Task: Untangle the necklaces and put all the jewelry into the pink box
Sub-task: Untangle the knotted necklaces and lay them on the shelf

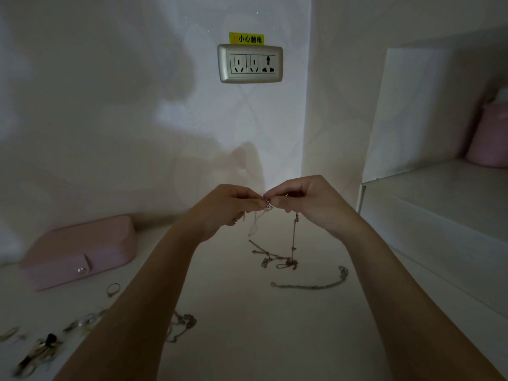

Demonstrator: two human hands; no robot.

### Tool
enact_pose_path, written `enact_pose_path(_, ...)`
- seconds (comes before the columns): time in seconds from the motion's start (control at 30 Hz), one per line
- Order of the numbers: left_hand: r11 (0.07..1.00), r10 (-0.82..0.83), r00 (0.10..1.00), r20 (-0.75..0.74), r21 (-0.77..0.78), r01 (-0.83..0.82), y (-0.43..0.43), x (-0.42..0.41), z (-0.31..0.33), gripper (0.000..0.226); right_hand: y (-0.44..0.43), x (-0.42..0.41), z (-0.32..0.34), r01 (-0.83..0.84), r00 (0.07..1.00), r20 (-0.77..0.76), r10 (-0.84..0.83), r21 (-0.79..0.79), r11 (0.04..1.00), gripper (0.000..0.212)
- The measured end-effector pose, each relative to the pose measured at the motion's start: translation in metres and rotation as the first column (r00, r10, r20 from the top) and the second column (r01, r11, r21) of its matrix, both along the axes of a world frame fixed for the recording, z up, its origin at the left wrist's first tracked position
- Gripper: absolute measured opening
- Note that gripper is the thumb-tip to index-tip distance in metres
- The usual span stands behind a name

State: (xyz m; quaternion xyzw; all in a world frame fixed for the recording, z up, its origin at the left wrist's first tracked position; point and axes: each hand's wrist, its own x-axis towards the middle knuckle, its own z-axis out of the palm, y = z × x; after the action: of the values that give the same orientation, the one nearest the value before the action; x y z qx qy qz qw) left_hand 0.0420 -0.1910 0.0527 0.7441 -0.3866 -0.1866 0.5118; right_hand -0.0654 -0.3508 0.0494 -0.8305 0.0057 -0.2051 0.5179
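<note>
My left hand (pixel 228 207) and my right hand (pixel 305 202) are raised above the table, fingertips pinched together on a knot of tangled necklaces (pixel 293 237). Thin chains hang down from the knot, and their lower ends with small charms lie on the tabletop. A separate chain (pixel 313 284) lies to the right on the table. The pink box (pixel 79 251) sits closed at the left, its snap button facing me. Another small chain (pixel 182 324) lies beside my left forearm. A ring (pixel 112 288) rests in front of the box.
More small jewelry pieces (pixel 38 347) are scattered at the lower left. A wall socket (pixel 250 63) with a yellow label is on the wall ahead. A raised white shelf (pixel 439 193) stands to the right, with a pink container (pixel 489 138) on it.
</note>
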Motion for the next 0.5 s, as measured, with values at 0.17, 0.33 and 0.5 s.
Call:
enact_pose_path(0.17,1.000,0.010,1.000,-0.023,0.003,-0.010,0.001,-0.003,0.004,0.012,0.006,0.004,-0.005,0.042,0.990,0.140,-0.033,-0.064,0.997,0.016)
enact_pose_path(0.33,0.999,-0.031,0.997,-0.067,-0.029,0.029,0.004,-0.003,0.006,0.022,0.009,0.003,-0.006,0.034,0.977,0.214,-0.012,-0.101,0.994,0.011)
enact_pose_path(0.5,1.000,-0.002,0.999,-0.047,-0.025,0.001,0.005,-0.003,0.006,0.022,0.012,0.006,-0.007,0.100,0.972,0.224,-0.077,-0.094,0.991,0.010)
